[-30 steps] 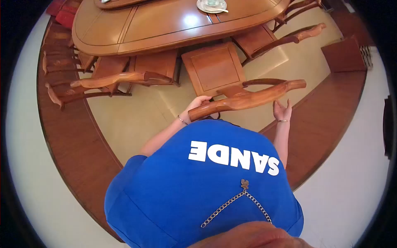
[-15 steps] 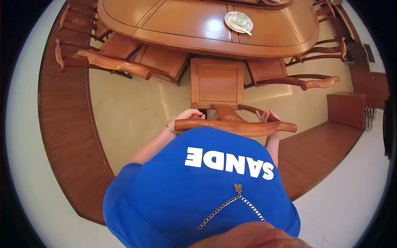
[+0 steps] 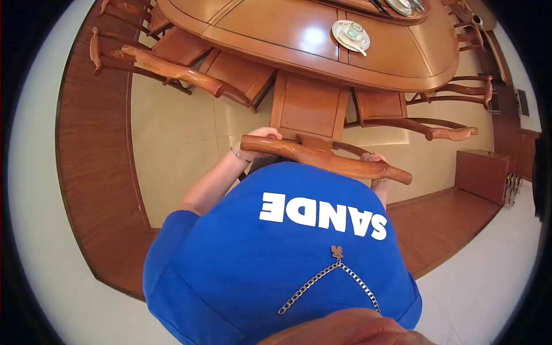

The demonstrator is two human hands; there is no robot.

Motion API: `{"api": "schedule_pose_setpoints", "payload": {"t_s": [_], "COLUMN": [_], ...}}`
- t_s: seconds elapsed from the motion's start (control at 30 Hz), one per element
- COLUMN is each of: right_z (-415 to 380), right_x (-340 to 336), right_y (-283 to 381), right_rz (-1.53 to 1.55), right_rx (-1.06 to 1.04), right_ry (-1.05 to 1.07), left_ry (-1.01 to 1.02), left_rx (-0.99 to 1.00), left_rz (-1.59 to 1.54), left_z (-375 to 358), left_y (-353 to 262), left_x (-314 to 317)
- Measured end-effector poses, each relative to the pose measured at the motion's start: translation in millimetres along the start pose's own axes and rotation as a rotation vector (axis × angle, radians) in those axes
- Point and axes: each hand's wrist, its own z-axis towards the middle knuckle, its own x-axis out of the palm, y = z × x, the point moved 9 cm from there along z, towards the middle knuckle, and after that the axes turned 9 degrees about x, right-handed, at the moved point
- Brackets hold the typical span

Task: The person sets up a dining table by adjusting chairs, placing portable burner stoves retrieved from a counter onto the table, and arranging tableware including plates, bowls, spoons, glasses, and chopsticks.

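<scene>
Both hands grip the curved top rail of a wooden chair [image 3: 322, 156]. The left hand [image 3: 259, 138] is curled over the rail's left end; the right hand [image 3: 374, 159] is wrapped around it near the right end, mostly hidden behind the wood. The chair stands just in front of the person, its seat [image 3: 310, 106] already partly under the edge of the surface [image 3: 276, 29], so the pushing-in looks well advanced, with the backrest not yet close to the edge. Neighbouring chairs [image 3: 172, 69] are tucked in alongside. A saucer with a cup [image 3: 351, 33] sits on the glossy wooden surface. The floor [image 3: 172, 144] is pale tile ringed by a dark wooden band.
</scene>
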Motion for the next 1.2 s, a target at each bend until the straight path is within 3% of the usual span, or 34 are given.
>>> {"api": "schedule_pose_setpoints", "payload": {"t_s": [0.07,0.13,0.2,0.27,0.33,0.4,0.5,0.67,0.73,0.8,0.87,0.93,1.0,1.03,1.1,1.2], "right_z": [9,13,14,15,21,18,23,23,24,31,38,39,35,36,50,52], "right_x": [24,7,8,10,22,23,27,21,30,40,25,25,16,15,30,29], "right_y": [-19,18,30,28,11,5,13,20,3,8,52,66,119,122,86,99], "right_rz": [-0.317,-0.211,-0.467,-0.446,-0.418,-0.459,-0.539,-0.624,-0.477,-0.598,-0.526,-0.49,-0.688,-0.678,-0.706,-0.711], "right_rx": [-0.129,-0.043,-0.074,-0.085,-0.099,-0.248,-0.12,-0.162,-0.228,-0.221,0.024,-0.01,-0.409,-0.413,-0.018,0.011], "right_ry": [0.01,0.013,0.033,0.021,0.013,-0.103,-0.025,-0.01,-0.019,0.072,0.15,0.168,-0.096,-0.096,0.111,0.126], "left_ry": [0.039,0.015,0.203,0.265,0.069,0.106,0.023,0.169,0.061,0.047,-0.026,0.162,0.115,0.09,0.125,0.035], "left_rx": [-0.014,-0.032,-0.005,-0.004,0.038,0.053,0.052,0.112,0.075,0.085,0.11,0.102,0.088,0.119,0.117,0.124], "left_rz": [-0.064,-0.024,-0.159,-0.198,-0.042,-0.094,-0.147,-0.177,-0.057,0.017,-0.021,0.042,-0.062,-0.061,-0.042,0.016], "left_z": [13,28,35,38,46,36,27,51,42,42,52,48,64,66,50,54], "left_y": [-4,-9,-16,-22,-27,-29,-35,-37,-42,-51,-54,-55,-57,-58,-63,-60], "left_x": [-5,-24,-16,-16,-37,-17,-4,-19,-17,-15,-15,2,-5,-9,4,0]}}
